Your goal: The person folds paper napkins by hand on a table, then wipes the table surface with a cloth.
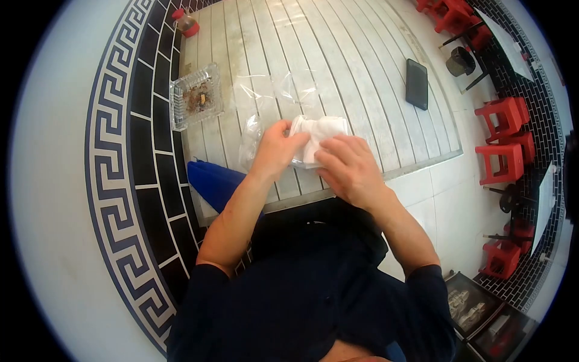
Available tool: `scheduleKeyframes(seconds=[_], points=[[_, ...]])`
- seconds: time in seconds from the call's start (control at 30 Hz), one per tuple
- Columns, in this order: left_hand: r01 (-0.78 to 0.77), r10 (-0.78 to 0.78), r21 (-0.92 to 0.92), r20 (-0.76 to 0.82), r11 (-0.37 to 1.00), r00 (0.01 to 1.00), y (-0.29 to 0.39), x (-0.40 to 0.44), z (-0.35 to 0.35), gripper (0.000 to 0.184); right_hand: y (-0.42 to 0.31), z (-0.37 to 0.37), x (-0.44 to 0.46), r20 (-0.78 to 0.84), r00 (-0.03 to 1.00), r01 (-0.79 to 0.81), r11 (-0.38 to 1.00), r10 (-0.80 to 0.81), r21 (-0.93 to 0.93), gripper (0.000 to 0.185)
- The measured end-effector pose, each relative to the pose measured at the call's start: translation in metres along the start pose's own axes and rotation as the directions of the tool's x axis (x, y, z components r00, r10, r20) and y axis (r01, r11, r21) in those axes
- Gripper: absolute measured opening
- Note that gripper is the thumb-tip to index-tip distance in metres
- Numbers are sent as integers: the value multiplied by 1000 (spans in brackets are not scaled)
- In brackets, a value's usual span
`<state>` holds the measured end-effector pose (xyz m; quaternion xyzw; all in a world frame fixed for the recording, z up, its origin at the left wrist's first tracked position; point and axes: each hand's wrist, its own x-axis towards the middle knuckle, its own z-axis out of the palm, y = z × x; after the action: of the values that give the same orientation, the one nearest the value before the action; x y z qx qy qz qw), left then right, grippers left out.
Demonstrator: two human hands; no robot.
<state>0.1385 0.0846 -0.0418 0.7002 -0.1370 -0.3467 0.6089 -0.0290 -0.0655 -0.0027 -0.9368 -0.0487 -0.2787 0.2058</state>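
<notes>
A folded white cloth-like item (329,128) lies at the near side of the slatted table (368,78), between my two hands. My left hand (280,148) grips its left end, thumb on top and fingers curled round the edge. On its right part rest the bent fingers of my right hand (350,166), pressed together. Clear plastic film (250,130) spreads beside and under the item, to the left and beyond it. A blue cloth (214,184) lies left of my left forearm, at the table's near left corner.
A glass ashtray (198,99) with butts sits by the wall at left, a red-capped bottle (186,24) at the far left corner. A black phone (417,84) lies at right. Red stools (503,164) and a dark bin (461,61) stand on the floor beyond.
</notes>
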Motion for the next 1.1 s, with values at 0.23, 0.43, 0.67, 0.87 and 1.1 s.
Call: scheduleKeyframes(seconds=[0.23,0.43,0.67,0.87,1.1], points=[[18,-18,-16,34,1000,999,2,-4,-2,41,11,14,-1,118,987,106,994,-105,-4,38],[-9,33,122,-198,992,980,11,-16,-1,40,14,25,0,-16,996,85,995,-84,57,35],[-344,531,736,-26,583,847,29,-65,-6,18,8,28,4,43,999,-21,999,19,50,30],[-256,485,873,26,414,874,28,-59,1,15,7,31,5,68,996,-56,998,54,21,28],[-229,496,910,30,346,868,24,-54,4,11,2,38,6,46,995,-87,996,87,1,28]])
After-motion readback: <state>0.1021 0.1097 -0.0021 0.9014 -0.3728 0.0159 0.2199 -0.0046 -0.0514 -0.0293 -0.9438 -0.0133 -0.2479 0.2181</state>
